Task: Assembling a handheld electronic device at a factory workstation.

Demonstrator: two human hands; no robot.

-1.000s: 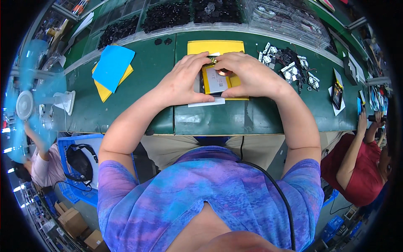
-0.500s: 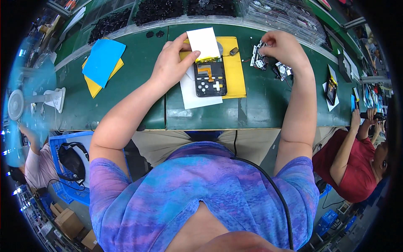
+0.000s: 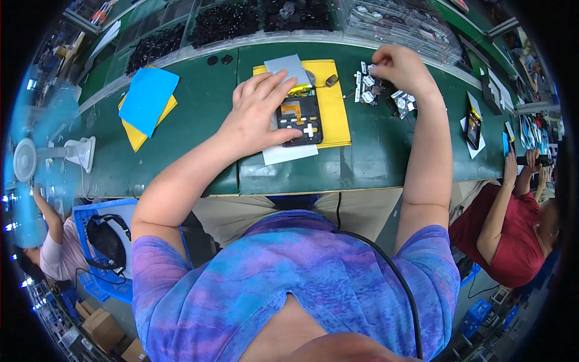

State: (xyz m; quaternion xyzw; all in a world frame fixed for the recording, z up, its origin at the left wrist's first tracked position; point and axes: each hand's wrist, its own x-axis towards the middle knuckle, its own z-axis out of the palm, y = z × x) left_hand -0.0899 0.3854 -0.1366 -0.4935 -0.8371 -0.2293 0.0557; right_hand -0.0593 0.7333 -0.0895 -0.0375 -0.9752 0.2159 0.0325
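Note:
A black handheld game console shell with button holes and an orange ribbon cable lies on a yellow folder and a white sheet. A grey flat panel, perhaps its screen, extends beyond its far end, with yellow tape between. My left hand is open over the shell's left side, thumb resting at its lower edge, fingers reaching over the panel. My right hand pinches at small white-and-black parts on the bench; its fingertips partly hide what they grip. More such parts lie beside them.
Blue and yellow sheets lie to the left. A small dark piece rests on the folder. Trays of black parts line the back. Another device lies at right, near a person in red. A white fan stands at left.
My left hand has let go of the panel's edge and spread down over the shell. The panel has tilted from bright white to grey. My right hand stays at the small parts.

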